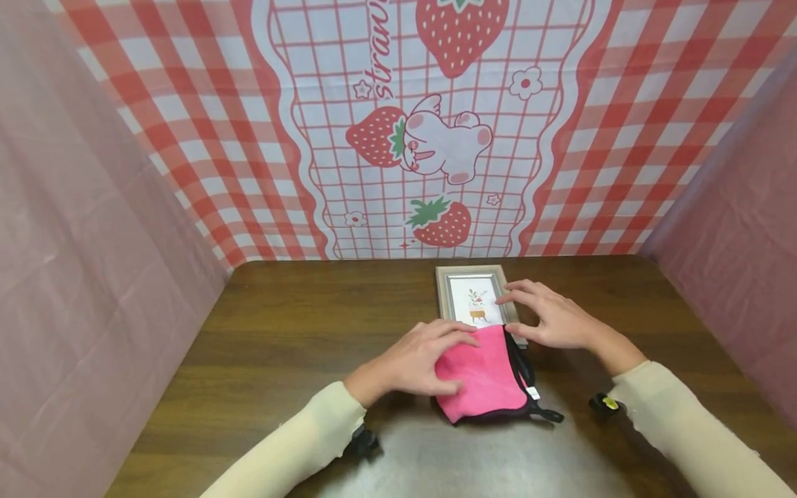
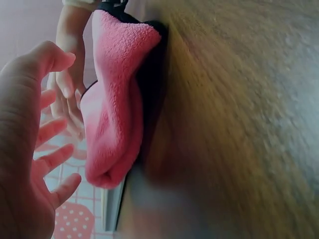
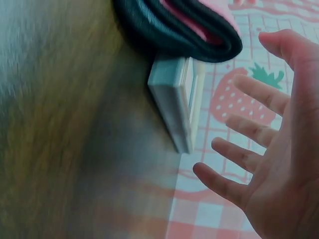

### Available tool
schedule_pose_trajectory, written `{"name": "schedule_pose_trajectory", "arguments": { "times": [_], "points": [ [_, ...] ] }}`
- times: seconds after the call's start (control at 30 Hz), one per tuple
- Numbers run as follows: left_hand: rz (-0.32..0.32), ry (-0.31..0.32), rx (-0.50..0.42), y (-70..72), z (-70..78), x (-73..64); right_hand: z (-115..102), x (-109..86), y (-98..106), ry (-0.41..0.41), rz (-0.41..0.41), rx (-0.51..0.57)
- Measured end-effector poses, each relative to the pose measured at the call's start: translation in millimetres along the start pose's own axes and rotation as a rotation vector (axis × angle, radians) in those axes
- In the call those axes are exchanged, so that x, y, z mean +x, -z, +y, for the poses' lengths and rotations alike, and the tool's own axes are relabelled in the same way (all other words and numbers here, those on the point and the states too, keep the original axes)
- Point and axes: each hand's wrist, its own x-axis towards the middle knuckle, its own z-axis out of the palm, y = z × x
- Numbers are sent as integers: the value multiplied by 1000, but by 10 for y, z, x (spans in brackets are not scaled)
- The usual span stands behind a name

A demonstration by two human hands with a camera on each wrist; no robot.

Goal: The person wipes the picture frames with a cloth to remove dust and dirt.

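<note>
A folded pink cloth point(image 1: 482, 377) with black edging, a small white tag and a black hanging loop lies on the table. It overlaps the near end of a picture frame point(image 1: 443, 294), which lies face up with a potted-plant picture. Fingers spread, my left hand point(image 1: 423, 356) hovers over the cloth's left part; the left wrist view shows a gap between fingers and cloth point(image 2: 112, 109). My right hand point(image 1: 551, 318) is held over the frame's right side, fingers apart and holding nothing. In the right wrist view the frame's side point(image 3: 172, 104) shows beneath the cloth's folded edge point(image 3: 214, 47).
The brown wooden table point(image 1: 299, 332) reaches back to a red-and-white checked strawberry cloth point(image 1: 386, 207). Pink fabric hangs at the left point(image 1: 112, 242) and the right point(image 1: 735, 228). A dark wrist device point(image 1: 604, 404) sits below the right sleeve.
</note>
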Motion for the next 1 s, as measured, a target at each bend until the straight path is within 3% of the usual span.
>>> {"name": "schedule_pose_trajectory", "arguments": {
  "times": [0.4, 0.83, 1.0],
  "points": [
    [-13, -136, 111, -64, 147, 112, 258, 127, -13, -27, -3, -31],
    [-177, -94, 265, -205, 221, 204, 430, 283, -34, -78, -78, -58],
    [-216, -111, 323, -242, 240, 233, 469, 326, -34, -97, -107, -50]
  ]
}}
